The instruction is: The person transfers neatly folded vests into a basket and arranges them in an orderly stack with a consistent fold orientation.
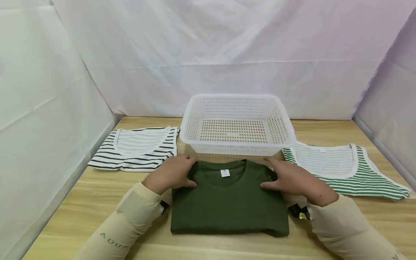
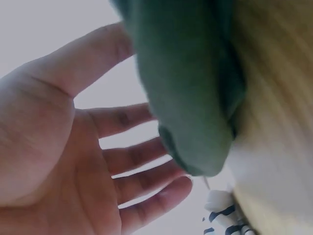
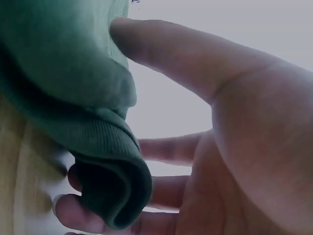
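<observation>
Cream sleeves (image 1: pixel 344 227) stretch up from the near edge, the left one bearing dark letters. Leftmost on the wooden table (image 1: pixel 81 213) lies a black-and-white striped top (image 1: pixel 139 162), its neckline showing. Next, the left hand (image 1: pixel 172 173) meets the upper left of a dark green shirt (image 1: pixel 227 206), palm turned inward, thumb on the cloth, fingers nearly straight with gaps between them, their tips at the folded edge. That shirt rests on the table between both hands: plain, folded to a block, mostly smooth, with a round collar, a white label (image 1: pixel 225 173) and a slightly rumpled lower right corner. Just beyond it sits a white basket (image 1: pixel 237 143), perforated. Opposite, the right hand (image 1: pixel 289 178) mirrors the left: thumb against the fabric, fingers spread apart, passing behind a ribbed, curled edge. Whether either hand squeezes, I cannot tell. Farthest right is a green-and-white striped top (image 1: pixel 357 180).
</observation>
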`<action>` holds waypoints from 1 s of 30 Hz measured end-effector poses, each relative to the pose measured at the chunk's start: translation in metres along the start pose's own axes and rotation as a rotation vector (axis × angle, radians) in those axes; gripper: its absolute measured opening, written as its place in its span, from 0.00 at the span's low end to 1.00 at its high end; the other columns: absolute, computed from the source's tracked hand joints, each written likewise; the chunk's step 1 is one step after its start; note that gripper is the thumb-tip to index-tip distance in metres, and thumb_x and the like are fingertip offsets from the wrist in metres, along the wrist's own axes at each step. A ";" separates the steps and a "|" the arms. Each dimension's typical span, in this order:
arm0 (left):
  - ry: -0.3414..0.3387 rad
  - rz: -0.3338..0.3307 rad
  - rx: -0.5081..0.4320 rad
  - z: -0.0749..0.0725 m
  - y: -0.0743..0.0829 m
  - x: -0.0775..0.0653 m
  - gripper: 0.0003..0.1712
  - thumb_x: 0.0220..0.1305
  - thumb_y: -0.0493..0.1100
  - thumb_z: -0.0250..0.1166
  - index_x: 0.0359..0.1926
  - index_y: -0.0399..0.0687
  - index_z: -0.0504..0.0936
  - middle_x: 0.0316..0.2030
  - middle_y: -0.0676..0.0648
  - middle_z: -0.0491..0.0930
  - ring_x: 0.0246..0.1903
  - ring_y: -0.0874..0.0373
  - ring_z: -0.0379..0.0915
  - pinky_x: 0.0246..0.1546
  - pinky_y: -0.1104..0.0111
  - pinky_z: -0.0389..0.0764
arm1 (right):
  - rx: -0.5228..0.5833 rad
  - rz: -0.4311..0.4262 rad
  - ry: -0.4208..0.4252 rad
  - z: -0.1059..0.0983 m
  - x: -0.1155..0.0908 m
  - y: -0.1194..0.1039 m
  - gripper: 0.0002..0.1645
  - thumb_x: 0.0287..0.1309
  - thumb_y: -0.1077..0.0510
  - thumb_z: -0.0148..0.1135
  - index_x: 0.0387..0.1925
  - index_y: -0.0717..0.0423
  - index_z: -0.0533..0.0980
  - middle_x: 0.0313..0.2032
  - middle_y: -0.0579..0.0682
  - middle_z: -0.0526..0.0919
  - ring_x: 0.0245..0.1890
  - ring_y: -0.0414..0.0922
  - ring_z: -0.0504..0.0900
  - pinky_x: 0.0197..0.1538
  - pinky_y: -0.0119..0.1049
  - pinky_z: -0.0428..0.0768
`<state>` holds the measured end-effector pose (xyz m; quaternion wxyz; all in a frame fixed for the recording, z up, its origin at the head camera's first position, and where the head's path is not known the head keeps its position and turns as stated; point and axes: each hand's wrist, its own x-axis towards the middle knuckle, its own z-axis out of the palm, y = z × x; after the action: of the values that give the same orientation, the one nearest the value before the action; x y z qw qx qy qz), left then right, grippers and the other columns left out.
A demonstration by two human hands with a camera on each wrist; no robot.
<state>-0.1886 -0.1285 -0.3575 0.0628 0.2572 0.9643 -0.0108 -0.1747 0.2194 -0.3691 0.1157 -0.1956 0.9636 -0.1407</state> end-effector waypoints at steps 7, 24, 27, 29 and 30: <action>-0.015 -0.040 -0.024 -0.005 -0.001 -0.006 0.44 0.38 0.65 0.72 0.54 0.46 0.73 0.42 0.45 0.76 0.43 0.50 0.73 0.42 0.57 0.75 | -0.042 -0.039 0.003 0.005 0.004 -0.001 0.44 0.43 0.31 0.64 0.55 0.55 0.69 0.46 0.50 0.78 0.43 0.46 0.79 0.42 0.44 0.76; -0.127 -0.049 -0.125 0.005 -0.006 0.000 0.24 0.39 0.64 0.72 0.22 0.54 0.72 0.22 0.55 0.71 0.24 0.59 0.66 0.25 0.65 0.68 | 0.026 -0.232 -0.039 0.017 0.005 -0.003 0.09 0.57 0.48 0.60 0.31 0.45 0.69 0.21 0.37 0.69 0.20 0.31 0.67 0.26 0.27 0.67; -0.160 -0.020 -0.166 0.005 -0.009 0.002 0.20 0.44 0.59 0.71 0.25 0.55 0.72 0.23 0.55 0.72 0.24 0.60 0.66 0.26 0.65 0.67 | 0.030 -0.237 -0.032 0.017 0.005 -0.003 0.08 0.57 0.49 0.60 0.32 0.44 0.69 0.21 0.37 0.69 0.20 0.31 0.68 0.26 0.27 0.68; -0.197 0.008 -0.232 0.004 -0.013 0.004 0.14 0.48 0.54 0.69 0.28 0.55 0.73 0.24 0.55 0.72 0.25 0.60 0.66 0.26 0.66 0.68 | 0.048 -0.234 -0.043 0.014 0.004 -0.003 0.07 0.58 0.49 0.59 0.33 0.44 0.69 0.22 0.37 0.70 0.20 0.31 0.68 0.26 0.27 0.68; -0.214 0.027 -0.270 0.004 -0.015 0.004 0.12 0.49 0.51 0.67 0.30 0.56 0.73 0.25 0.55 0.72 0.25 0.60 0.66 0.27 0.66 0.68 | 0.062 -0.232 -0.046 0.013 0.003 -0.003 0.07 0.59 0.49 0.58 0.34 0.44 0.69 0.22 0.36 0.71 0.20 0.31 0.69 0.26 0.27 0.69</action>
<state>-0.1997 -0.1399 -0.3617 0.1992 0.2565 0.9413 0.0925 -0.1728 0.2123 -0.3809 0.1268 -0.3055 0.9267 -0.1784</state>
